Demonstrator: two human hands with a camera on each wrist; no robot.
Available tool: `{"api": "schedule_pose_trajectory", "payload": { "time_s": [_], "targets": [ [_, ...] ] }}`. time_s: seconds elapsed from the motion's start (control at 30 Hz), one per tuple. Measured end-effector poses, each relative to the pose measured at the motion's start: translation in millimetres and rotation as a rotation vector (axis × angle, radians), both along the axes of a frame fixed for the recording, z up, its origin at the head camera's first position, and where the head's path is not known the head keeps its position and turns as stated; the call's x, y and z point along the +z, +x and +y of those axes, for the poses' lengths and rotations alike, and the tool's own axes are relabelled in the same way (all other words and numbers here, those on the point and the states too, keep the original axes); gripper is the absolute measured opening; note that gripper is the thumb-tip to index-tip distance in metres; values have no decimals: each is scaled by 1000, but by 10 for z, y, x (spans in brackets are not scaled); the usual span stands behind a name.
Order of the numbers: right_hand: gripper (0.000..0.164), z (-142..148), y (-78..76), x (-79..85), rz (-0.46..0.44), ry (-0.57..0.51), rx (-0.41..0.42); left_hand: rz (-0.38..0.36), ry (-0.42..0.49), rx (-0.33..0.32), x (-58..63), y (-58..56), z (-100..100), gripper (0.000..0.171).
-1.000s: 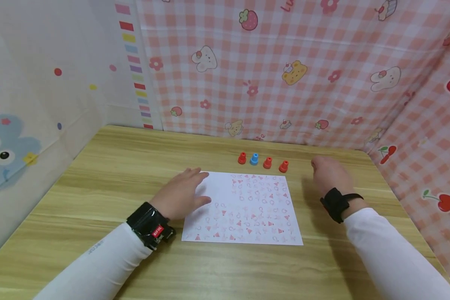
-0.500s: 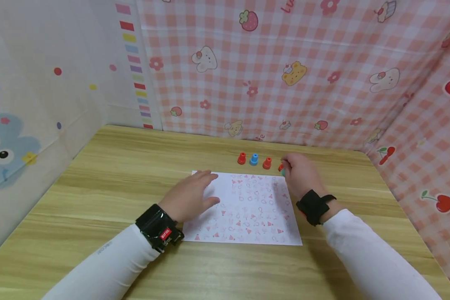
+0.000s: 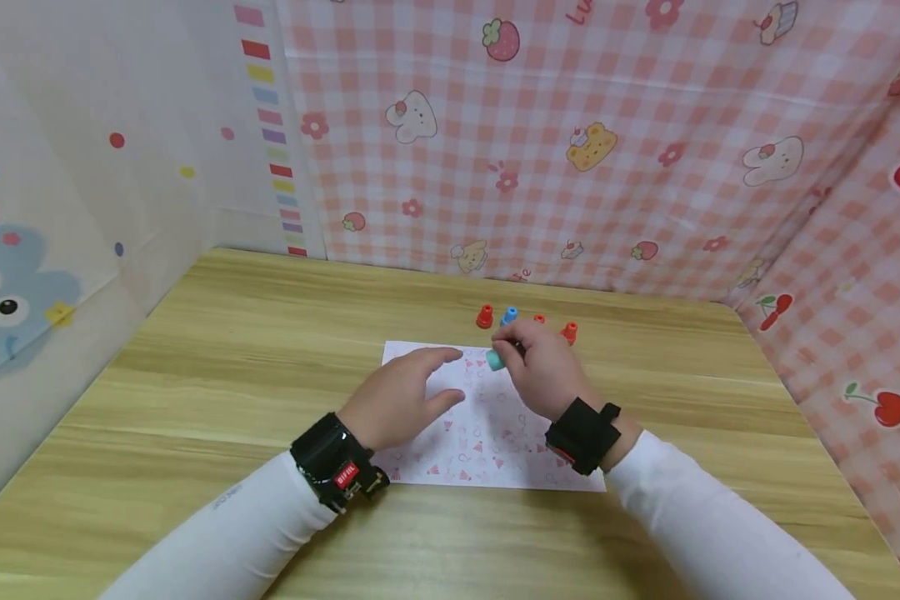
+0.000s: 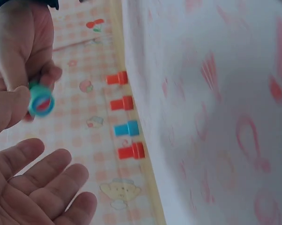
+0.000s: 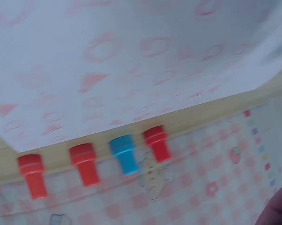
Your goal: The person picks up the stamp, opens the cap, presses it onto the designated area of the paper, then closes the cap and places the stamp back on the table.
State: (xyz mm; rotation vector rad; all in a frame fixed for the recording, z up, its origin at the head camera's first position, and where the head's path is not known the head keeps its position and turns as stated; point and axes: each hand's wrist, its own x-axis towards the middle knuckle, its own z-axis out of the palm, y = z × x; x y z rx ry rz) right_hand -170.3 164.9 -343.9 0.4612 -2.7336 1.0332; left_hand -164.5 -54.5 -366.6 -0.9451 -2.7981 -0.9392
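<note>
My right hand (image 3: 546, 372) pinches a small teal stamp (image 3: 494, 360) between thumb and fingers, above the far part of a white sheet of paper (image 3: 450, 462). In the left wrist view the stamp's (image 4: 41, 101) round end faces the camera, with red inside its rim. My left hand (image 3: 397, 402) hovers over the left side of the sheet, thumb and fingers spread and holding nothing. Faint red and pink stamped prints cover much of the paper. Only a dark edge of the right hand (image 5: 277, 211) shows in the right wrist view.
Behind the sheet stands a row of stamps: a red one (image 3: 484, 317) at the left, a blue one (image 3: 509, 315), then more red, the rightmost (image 3: 571, 332) partly behind my right hand. Patterned cloth (image 3: 532, 208) hangs along the wooden table's (image 3: 255, 317) back edge.
My right hand has swung left from the table's right side to over the paper, and the teal stamp has come into view in it. My left hand has shifted slightly right.
</note>
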Motion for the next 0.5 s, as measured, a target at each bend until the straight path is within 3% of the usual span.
{"api": "schedule_pose_trajectory", "payload": {
  "time_s": [0.2,0.5],
  "targets": [
    [6,-163,80,18,21,-71,28,-33,144,-54,-9,28,60,50],
    [5,-246,124,12,-39,-135,44,-72,277,5,-66,44,114,40]
  ]
}}
